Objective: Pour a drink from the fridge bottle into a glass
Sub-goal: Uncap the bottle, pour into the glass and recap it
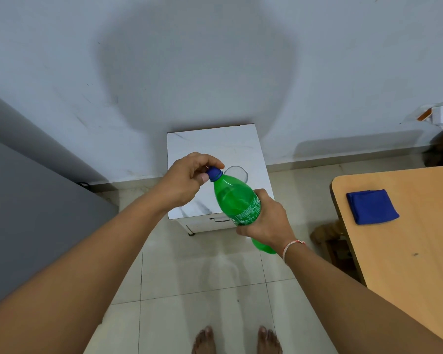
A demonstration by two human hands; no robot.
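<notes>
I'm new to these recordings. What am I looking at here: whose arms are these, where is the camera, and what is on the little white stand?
There is no machine: a person wears one wide-angle camera on the head, looking down at their own bare arms and feet. The right hand grips a green bottle around its body, tilted. The left hand has its fingers on the blue cap, which is on the bottle. Behind, a clear glass stands on the white stand. At right, a blue cloth lies on a wooden table.

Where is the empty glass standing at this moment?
In the head view the glass stands on the small white marble-top cabinet against the wall, just beyond the blue cap of the green bottle.
</notes>
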